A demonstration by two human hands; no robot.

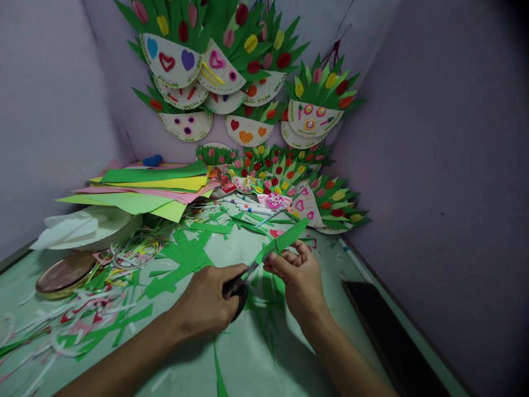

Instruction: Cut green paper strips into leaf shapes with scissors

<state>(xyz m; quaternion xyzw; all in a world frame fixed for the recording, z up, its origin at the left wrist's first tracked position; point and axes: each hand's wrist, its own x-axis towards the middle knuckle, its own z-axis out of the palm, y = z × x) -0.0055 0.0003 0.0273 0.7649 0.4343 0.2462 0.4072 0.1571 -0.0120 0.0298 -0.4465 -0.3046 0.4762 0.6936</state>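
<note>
My left hand is closed around the black handles of a pair of scissors. The blades point up and to the right and meet the lower end of a green paper strip. My right hand pinches that strip between thumb and fingers, holding it above the table. Part of the blades is hidden behind the paper. Under and beside my hands lie cut green paper pieces. A thin green sliver lies near the front of the table.
Paper scraps, a round tin and a ring-shaped roll lie at left. Behind them is a stack of coloured sheets. Markers lie mid-table; a dark flat object is at right. Paper-plate flower crafts hang on the wall.
</note>
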